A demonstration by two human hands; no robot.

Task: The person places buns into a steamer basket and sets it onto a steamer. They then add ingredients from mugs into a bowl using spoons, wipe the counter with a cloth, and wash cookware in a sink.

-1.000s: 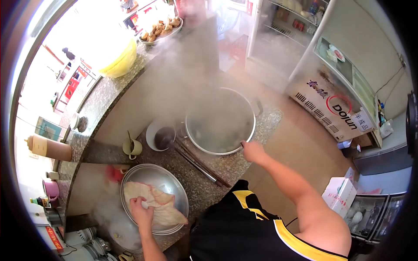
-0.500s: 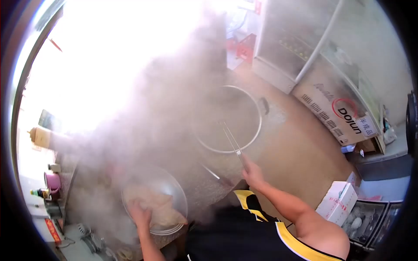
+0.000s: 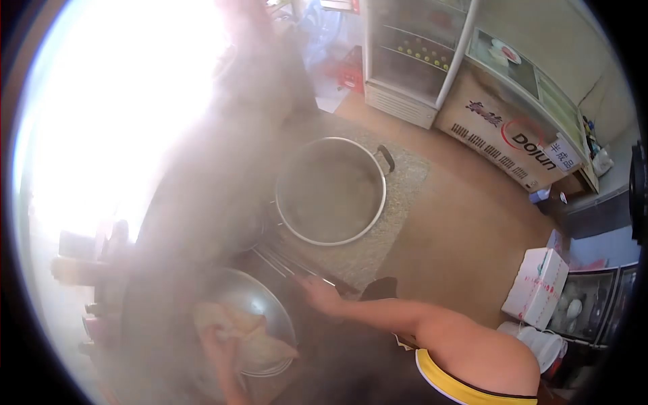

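Through the steam, my left hand (image 3: 221, 344) grips a pale, floppy piece (image 3: 255, 343) that looks like meat or skin, in a wide metal bowl (image 3: 275, 305). My right hand (image 3: 321, 295) is closed around a two-pronged metal fork (image 3: 273, 262). Its prongs point up and left, above the counter between the bowl and a large round pot (image 3: 331, 241). Steam clouds the pot's contents. Long utensils lie beside the fork, partly hidden by haze and my hand.
A glass-door fridge (image 3: 413, 57) and a chest cooler marked Dojun (image 3: 516, 135) stand at the upper right. At the lower right is a white box (image 3: 536, 283). A bottle (image 3: 77, 270) shows dimly at the left. Steam and glare hide much of the left side.
My right hand has moved from the pot's near edge down and left with the fork. My left hand stays at the bowl. Steam has thinned over the pot and fridge but thickened at the left.
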